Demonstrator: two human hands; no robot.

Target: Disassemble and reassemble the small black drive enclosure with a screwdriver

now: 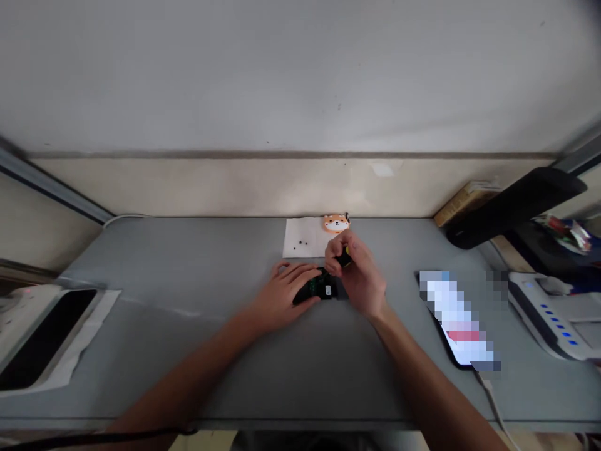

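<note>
Surface point(300, 376): grey, set against a pale wall. Dark device point(328, 290) w/ green circuit-board area and small white label lies mid-surface, btwn the two hands.

Left hand point(287, 297): closed on device from its left side, fingers over far part, thumb along near edge. Right hand point(360, 273): closed in a fist round black-and-yellow handle point(344, 256), held above device's right/far side; tip hidden, contact w/ device can't be confirmed.

White sheet point(295, 232) lies flat just beyond device, w/ several small dark pcs point(301, 242) on it. Orange-and-white animal-face item point(336, 224) at sheet's far right corner.

Right side: phone point(462, 329), screen lit but blurred out, w/ white cable point(491, 396) at near end; white-and-grey unit point(554, 319) w/ row of blue lights farther right. Far right: black cylindrical obj. point(511, 210), tilted, beside yellowish box-like item point(462, 202).

Left side: dark flat obj. point(49, 338), phone-like, on white paper point(84, 351). Thin pale cable point(126, 216) at far left edge of surface.
</note>
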